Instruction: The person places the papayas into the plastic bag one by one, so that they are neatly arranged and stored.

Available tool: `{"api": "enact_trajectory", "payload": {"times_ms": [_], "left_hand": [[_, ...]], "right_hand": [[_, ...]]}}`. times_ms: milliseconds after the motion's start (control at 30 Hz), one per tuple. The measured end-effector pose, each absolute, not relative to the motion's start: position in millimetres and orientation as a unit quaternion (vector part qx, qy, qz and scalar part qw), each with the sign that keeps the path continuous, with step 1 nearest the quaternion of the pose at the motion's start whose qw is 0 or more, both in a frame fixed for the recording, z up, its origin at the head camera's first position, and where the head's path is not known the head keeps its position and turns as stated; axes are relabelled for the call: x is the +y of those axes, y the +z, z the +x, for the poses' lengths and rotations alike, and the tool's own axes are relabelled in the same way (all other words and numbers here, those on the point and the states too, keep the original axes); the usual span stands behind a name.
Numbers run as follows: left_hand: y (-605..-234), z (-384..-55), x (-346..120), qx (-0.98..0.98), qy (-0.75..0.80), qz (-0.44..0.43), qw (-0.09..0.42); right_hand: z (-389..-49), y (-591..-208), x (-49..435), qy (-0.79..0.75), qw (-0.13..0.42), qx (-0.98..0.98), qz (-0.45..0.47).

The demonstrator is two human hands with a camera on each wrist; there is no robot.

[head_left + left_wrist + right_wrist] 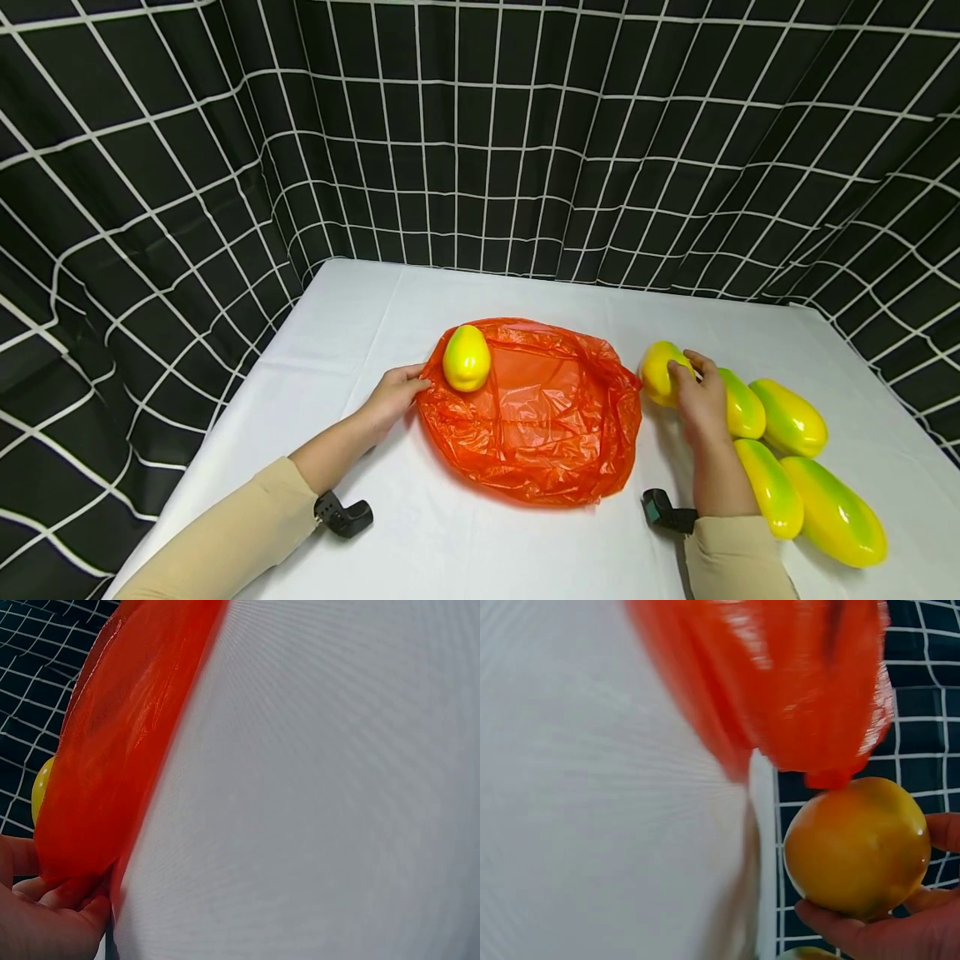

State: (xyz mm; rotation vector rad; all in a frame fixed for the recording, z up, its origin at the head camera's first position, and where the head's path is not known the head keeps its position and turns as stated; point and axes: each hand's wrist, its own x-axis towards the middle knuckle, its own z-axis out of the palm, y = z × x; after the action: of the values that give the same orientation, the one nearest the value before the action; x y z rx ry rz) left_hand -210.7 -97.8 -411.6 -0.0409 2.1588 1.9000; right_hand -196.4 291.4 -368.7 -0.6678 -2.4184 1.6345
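A red plastic bag (536, 417) lies spread open on the white table. My left hand (393, 398) pinches the left rim of the bag, and in the left wrist view the thumb and fingers (56, 911) grip the thin plastic. One glossy yellow-green papaya (467, 360) rests in the bag near its left side. My right hand (702, 400) holds another papaya (660, 372) just off the bag's right edge. Seen from the right wrist, this papaya (859, 847) sits between thumb and fingers, close under the bag's edge (829, 778).
Several more papayas (832, 508) lie grouped on the right of the table, beside and behind the right forearm. White cloth (360, 308) covers the table. Black curtains with a white grid (480, 150) hang at the back and both sides.
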Motion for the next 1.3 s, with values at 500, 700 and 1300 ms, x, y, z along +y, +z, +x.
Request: {"api": "enact_trajectory", "payload": {"times_ms": [500, 700, 1300], "left_hand": [[-413.8, -211.1, -98.4, 0.744, 0.656, -0.006, 0.13], [-413.6, -211.9, -98.1, 0.742, 0.658, -0.006, 0.129], [-413.1, -211.0, -98.1, 0.742, 0.659, -0.003, 0.126]], "right_hand": [[-200.8, -338.4, 281.8, 0.666, 0.087, -0.704, -0.233], [-205.5, -331.5, 266.1, 0.663, 0.077, -0.717, -0.203], [-229.0, -326.8, 190.2, 0.635, 0.047, -0.761, -0.121]]}}
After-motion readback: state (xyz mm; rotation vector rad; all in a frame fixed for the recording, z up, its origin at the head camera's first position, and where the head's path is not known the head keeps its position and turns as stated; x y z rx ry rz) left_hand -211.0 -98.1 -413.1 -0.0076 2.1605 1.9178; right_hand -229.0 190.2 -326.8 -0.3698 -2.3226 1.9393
